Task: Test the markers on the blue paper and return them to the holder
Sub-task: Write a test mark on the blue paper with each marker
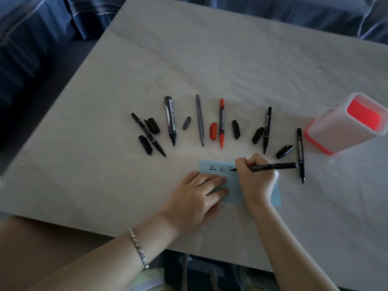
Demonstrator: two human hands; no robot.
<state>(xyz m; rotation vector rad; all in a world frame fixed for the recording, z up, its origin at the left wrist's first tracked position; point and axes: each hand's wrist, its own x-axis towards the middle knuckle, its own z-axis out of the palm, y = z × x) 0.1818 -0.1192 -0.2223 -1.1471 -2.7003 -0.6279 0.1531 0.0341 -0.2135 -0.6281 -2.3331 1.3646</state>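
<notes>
The black marker (pixel 273 165) is pinched in my right hand (pixel 255 179), its tip down on the blue paper (pixel 234 195) near the front edge of the table (pixel 189 59), part-way through a third mark (pixel 230 169) beside two finished ones (pixel 212 168). My left hand (pixel 197 192) lies flat with straight fingers on the paper's left side, holding it down. So I judge the testing less than half done: two marks and a bit, against seven markers in all. The other six lie uncapped in a loose fan beyond the paper: a thin black one (pixel 149 135), a thick black one (pixel 170 120), a grey one (pixel 200 120), an orange one (pixel 221 122), another black one (pixel 267 130), and one more (pixel 300 154) just right of the paper. Which of them made the finished marks I cannot tell. Loose caps sit between them, among them a grey cap (pixel 186 122) and a red cap (pixel 213 131). The holder (pixel 336 131) stands at the far right, well apart from the paper, and I see no marker in it, so recapping and returning them is all yet to do.
</notes>
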